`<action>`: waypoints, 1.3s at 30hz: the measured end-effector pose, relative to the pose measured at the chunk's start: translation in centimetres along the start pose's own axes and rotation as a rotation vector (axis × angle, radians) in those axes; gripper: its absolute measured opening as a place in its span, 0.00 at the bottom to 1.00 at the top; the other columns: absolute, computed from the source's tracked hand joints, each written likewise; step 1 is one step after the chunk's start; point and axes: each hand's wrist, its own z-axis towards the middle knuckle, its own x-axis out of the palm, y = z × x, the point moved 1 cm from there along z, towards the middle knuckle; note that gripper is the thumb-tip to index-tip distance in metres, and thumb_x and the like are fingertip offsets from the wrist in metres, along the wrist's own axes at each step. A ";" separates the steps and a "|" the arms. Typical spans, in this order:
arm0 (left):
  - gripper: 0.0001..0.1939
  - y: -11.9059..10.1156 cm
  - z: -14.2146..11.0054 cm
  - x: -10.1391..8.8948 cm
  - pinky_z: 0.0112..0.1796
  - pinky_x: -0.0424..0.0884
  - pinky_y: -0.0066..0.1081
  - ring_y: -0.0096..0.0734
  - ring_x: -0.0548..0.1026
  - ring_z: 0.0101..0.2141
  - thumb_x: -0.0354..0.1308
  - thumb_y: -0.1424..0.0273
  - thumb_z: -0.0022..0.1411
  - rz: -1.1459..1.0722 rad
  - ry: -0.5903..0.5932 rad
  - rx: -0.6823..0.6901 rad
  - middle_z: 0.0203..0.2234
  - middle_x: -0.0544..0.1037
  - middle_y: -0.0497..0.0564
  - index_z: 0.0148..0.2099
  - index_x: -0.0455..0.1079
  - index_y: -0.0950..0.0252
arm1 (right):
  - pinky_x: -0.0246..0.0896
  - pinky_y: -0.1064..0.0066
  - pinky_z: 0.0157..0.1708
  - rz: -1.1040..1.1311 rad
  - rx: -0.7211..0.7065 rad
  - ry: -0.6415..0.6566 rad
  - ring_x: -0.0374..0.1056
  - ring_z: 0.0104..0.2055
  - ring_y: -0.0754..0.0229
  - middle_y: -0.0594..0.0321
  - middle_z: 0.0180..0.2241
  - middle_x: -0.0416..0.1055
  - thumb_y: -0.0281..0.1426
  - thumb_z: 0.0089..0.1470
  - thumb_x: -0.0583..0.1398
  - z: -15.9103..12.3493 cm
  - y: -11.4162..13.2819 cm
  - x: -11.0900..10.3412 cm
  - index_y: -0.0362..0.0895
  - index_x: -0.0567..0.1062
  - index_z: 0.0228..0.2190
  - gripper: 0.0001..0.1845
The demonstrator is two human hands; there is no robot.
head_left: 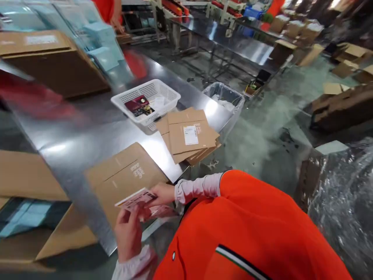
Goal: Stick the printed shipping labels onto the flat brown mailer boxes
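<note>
My left hand (127, 234) and my right hand (163, 194) both grip pink printed cards (136, 199), held low over the near edge of a steel table (87, 144). A second pink piece (157, 212) shows beneath my right hand, partly hidden by my fingers. Just beyond the cards lies a flat cardboard mailer (125, 179) with white print. Farther along the table sits a pile of similar mailers (189, 134), the top one bearing a white label. A white plastic basket (145, 102) beside the pile holds a dark red card and white papers.
A lined waste bin (224, 97) stands past the table's far edge. Cardboard boxes (49, 64) and light-blue packages (100, 46) sit at upper left. A co-worker in an orange top (107, 11) stands beyond them. More tables and loose cartons fill the background.
</note>
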 end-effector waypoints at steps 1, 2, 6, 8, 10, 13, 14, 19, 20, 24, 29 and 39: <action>0.17 0.1 -0.1 -0.4 0.34 0.71 0.33 0.39 0.76 0.34 0.61 0.54 0.49 -0.018 -0.047 -0.018 0.31 0.79 0.50 0.33 0.74 0.62 | 0.63 0.74 0.32 0.028 -0.006 0.077 0.72 0.33 0.61 0.65 0.28 0.76 0.43 0.44 0.68 0.0 0.3 -0.2 0.42 0.80 0.32 0.18; 0.17 0.3 -0.2 -0.6 0.32 0.70 0.31 0.38 0.75 0.31 0.62 0.54 0.48 -0.043 -0.082 -0.036 0.28 0.79 0.50 0.32 0.74 0.63 | 0.63 0.75 0.31 0.071 -0.022 0.119 0.71 0.32 0.62 0.64 0.29 0.77 0.42 0.45 0.68 0.2 0.8 -0.5 0.40 0.80 0.34 0.19; 0.17 1.8 -0.8 0.3 0.32 0.68 0.28 0.34 0.72 0.29 0.64 0.55 0.46 -0.200 -0.096 -0.002 0.26 0.77 0.50 0.31 0.74 0.65 | 0.64 0.76 0.35 0.125 -0.054 0.042 0.71 0.34 0.65 0.62 0.34 0.78 0.31 0.53 0.63 1.3 2.6 -1.5 0.40 0.80 0.37 0.10; 0.18 3.1 -0.7 1.1 0.34 0.67 0.28 0.33 0.72 0.30 0.64 0.55 0.47 -0.321 -0.152 -0.010 0.27 0.77 0.50 0.32 0.74 0.66 | 0.63 0.75 0.34 0.033 -0.034 0.053 0.71 0.32 0.65 0.60 0.32 0.78 0.31 0.51 0.64 2.0 2.7 -1.3 0.39 0.81 0.35 0.09; 0.17 4.4 -0.5 1.8 0.32 0.66 0.27 0.30 0.70 0.28 0.64 0.55 0.49 -0.377 -0.243 -0.037 0.24 0.75 0.49 0.29 0.72 0.65 | 0.62 0.75 0.31 -0.018 0.000 0.083 0.71 0.30 0.64 0.60 0.29 0.78 0.34 0.49 0.66 2.5 2.2 -0.5 0.39 0.81 0.32 0.10; 0.20 6.1 0.2 2.4 0.28 0.63 0.26 0.26 0.66 0.24 0.63 0.54 0.51 -0.399 -0.390 -0.073 0.18 0.68 0.45 0.22 0.64 0.63 | 0.62 0.74 0.29 0.000 0.036 0.083 0.71 0.29 0.62 0.60 0.27 0.78 0.38 0.50 0.66 3.0 1.0 0.8 0.39 0.81 0.30 0.13; 0.22 6.6 0.5 2.5 0.27 0.62 0.25 0.26 0.65 0.23 0.63 0.53 0.51 -0.408 -0.428 -0.085 0.17 0.66 0.44 0.21 0.61 0.63 | 0.63 0.73 0.29 0.001 0.035 0.073 0.71 0.29 0.62 0.60 0.27 0.78 0.38 0.50 0.66 3.3 0.6 1.2 0.40 0.81 0.30 0.13; 0.21 9.3 2.6 2.4 0.36 0.70 0.30 0.33 0.75 0.31 0.71 0.58 0.41 -0.643 -0.187 -0.228 0.29 0.78 0.51 0.34 0.73 0.67 | 0.66 0.68 0.43 -0.130 -0.039 -0.102 0.72 0.39 0.59 0.58 0.37 0.76 0.34 0.46 0.68 8.7 -0.6 1.9 0.41 0.81 0.28 0.09; 0.25 10.2 2.8 2.3 0.38 0.71 0.33 0.36 0.76 0.34 0.73 0.61 0.37 -0.709 -0.110 -0.279 0.33 0.80 0.54 0.38 0.74 0.68 | 0.65 0.67 0.47 -0.189 -0.036 -0.157 0.71 0.43 0.59 0.57 0.41 0.75 0.34 0.45 0.69 10.4 -0.9 1.8 0.41 0.81 0.28 0.09; 0.31 14.4 0.7 2.4 0.45 0.72 0.41 0.47 0.78 0.40 0.76 0.64 0.30 -0.820 -0.014 -0.493 0.38 0.81 0.61 0.39 0.75 0.71 | 0.58 0.59 0.57 -0.477 0.060 -0.284 0.63 0.55 0.53 0.53 0.54 0.66 0.38 0.49 0.66 16.9 -1.7 1.4 0.42 0.80 0.40 0.18; 0.30 17.6 -5.8 1.6 0.46 0.73 0.44 0.52 0.78 0.42 0.76 0.60 0.32 -0.743 0.058 -0.592 0.34 0.81 0.63 0.38 0.76 0.72 | 0.33 0.42 0.65 -0.848 -0.088 -0.137 0.41 0.69 0.40 0.39 0.67 0.45 0.45 0.52 0.63 18.8 -2.0 3.4 0.35 0.55 0.64 0.47; 0.18 10.8 6.6 -6.4 0.45 0.71 0.38 0.42 0.76 0.42 0.57 0.60 0.60 -0.430 -0.408 -0.158 0.37 0.79 0.61 0.37 0.70 0.73 | 0.49 0.60 0.65 -0.574 -0.351 0.282 0.57 0.64 0.55 0.53 0.60 0.64 0.38 0.61 0.53 3.6 -5.8 5.5 0.46 0.67 0.58 0.26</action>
